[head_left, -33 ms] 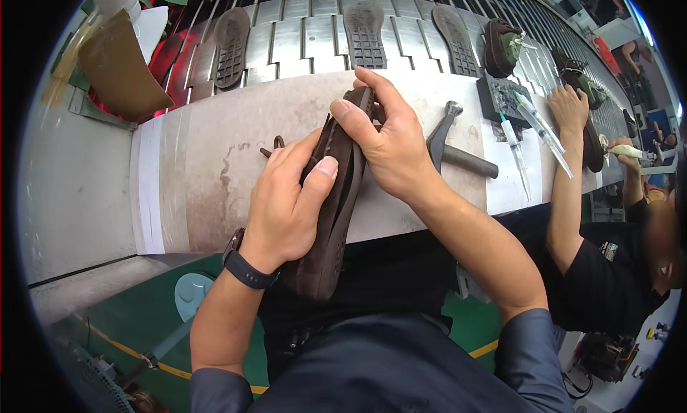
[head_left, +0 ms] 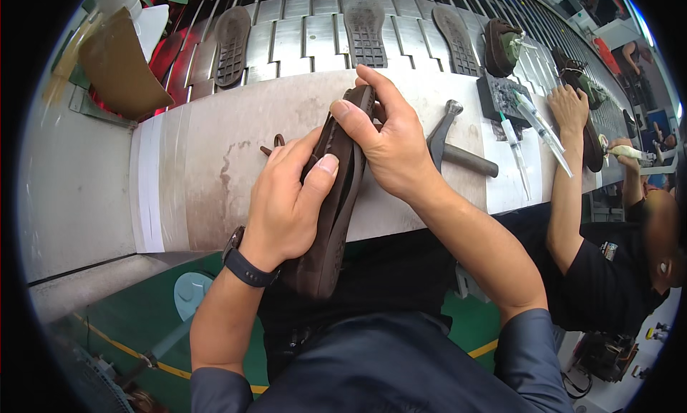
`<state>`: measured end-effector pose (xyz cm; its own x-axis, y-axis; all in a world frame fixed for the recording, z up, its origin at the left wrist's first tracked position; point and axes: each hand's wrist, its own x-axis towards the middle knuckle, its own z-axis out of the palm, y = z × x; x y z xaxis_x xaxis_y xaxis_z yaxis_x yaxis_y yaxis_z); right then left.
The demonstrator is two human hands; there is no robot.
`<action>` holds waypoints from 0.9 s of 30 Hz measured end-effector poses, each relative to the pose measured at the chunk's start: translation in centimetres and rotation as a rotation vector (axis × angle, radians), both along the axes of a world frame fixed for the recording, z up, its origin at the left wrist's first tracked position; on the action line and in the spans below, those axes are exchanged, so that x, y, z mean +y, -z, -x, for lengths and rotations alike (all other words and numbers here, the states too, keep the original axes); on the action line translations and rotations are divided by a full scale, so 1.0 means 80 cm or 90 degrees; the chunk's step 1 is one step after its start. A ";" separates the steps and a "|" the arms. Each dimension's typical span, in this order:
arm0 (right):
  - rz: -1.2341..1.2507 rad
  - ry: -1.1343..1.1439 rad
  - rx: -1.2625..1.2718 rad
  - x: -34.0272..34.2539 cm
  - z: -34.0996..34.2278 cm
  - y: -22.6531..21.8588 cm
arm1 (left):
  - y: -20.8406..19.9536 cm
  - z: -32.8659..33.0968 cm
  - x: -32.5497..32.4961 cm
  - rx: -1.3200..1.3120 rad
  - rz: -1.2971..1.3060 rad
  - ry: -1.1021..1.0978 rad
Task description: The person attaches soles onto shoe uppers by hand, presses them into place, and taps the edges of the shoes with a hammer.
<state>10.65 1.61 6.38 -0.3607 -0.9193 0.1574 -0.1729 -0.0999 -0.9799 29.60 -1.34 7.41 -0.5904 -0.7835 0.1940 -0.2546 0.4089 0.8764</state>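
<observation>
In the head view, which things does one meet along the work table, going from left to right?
Left hand → brown shoe held in both hands → right hand → hammer → syringes → co-worker's hand.

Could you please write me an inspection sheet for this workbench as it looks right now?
Surface: pale workbench, stained, beside a slatted conveyor.
Job's things: dark brown shoe, held off the bench edge.
Clutter: hammer, two syringes, dark block; soles on the conveyor.
Grippers: left hand and right hand both grip the shoe.
Cables: nothing seen.
Surroundings: a co-worker works on another shoe at the right.
</observation>
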 end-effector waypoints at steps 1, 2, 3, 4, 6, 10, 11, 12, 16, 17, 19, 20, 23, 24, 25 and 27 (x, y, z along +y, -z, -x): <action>-0.002 -0.011 -0.019 0.002 -0.001 -0.001 | 0.001 0.000 0.000 0.001 -0.001 -0.001; -0.005 -0.022 -0.039 0.003 -0.003 -0.002 | 0.003 -0.001 -0.001 0.003 -0.003 -0.004; -0.006 -0.023 -0.038 0.004 -0.004 -0.001 | 0.003 -0.001 -0.001 0.004 -0.005 -0.008; -0.007 -0.018 -0.036 0.005 -0.005 0.003 | 0.003 -0.001 -0.001 0.005 -0.006 -0.009; -0.009 -0.014 -0.034 0.006 -0.006 0.009 | 0.002 0.000 -0.002 -0.004 -0.014 -0.002; 0.011 0.004 -0.030 0.010 -0.014 0.012 | 0.004 -0.002 -0.001 0.001 -0.018 -0.009; 0.010 0.012 -0.024 0.011 -0.017 0.012 | 0.004 -0.003 0.000 0.002 -0.010 -0.015; 0.009 0.010 -0.026 0.012 -0.019 0.012 | 0.003 -0.003 0.001 0.004 -0.003 -0.020; 0.032 0.028 -0.017 0.015 -0.027 0.014 | 0.000 -0.004 0.002 0.010 -0.011 -0.019; 0.042 0.034 -0.018 0.016 -0.028 0.014 | 0.000 -0.004 0.002 0.012 -0.002 -0.019; 0.045 0.044 -0.011 0.016 -0.032 0.015 | 0.000 -0.005 0.002 0.012 0.006 -0.021; 0.050 0.054 -0.004 0.017 -0.033 0.016 | 0.000 -0.005 0.002 0.014 0.008 -0.021; 0.063 0.067 0.006 0.018 -0.038 0.015 | 0.003 -0.006 0.000 0.019 0.013 -0.024; 0.063 0.065 0.005 0.019 -0.040 0.014 | 0.005 -0.006 0.000 0.024 0.017 -0.025; 0.064 0.073 0.010 0.020 -0.042 0.014 | 0.006 -0.007 0.000 0.023 0.017 -0.026; 0.066 0.080 0.015 0.022 -0.045 0.014 | 0.007 -0.007 0.000 0.017 0.028 -0.032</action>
<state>14.24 3.39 5.25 -0.4667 -0.8458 0.2583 -0.2126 -0.1762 -0.9611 30.19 -1.38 6.85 -0.5451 -0.8020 0.2442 -0.2516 0.4343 0.8649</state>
